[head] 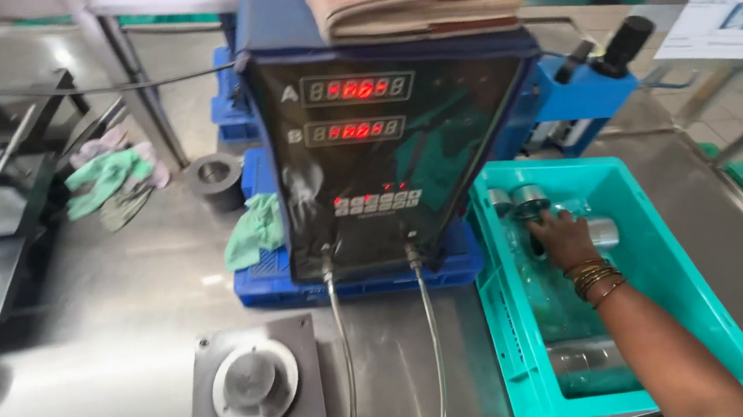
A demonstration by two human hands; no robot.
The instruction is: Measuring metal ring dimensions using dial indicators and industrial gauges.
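R hand (563, 239) down in teal crate (675, 296), fingers curled over steel cylinder (602, 232) near back end; grip partly hidden, looks like closing on it, can't tell if fully clamped. More cylinders (522, 197) just beside, at back wall, one (585, 359) lying near front. L hand not in view. Tips: take one pc only, wrap round body not rim, parts look oily so firm grip, lift straight up clear of neighbours. Gauge box (384, 152) w/ red digits left of crate, fixture plate (253, 391) at front-left; mind the two hoses (427, 322).
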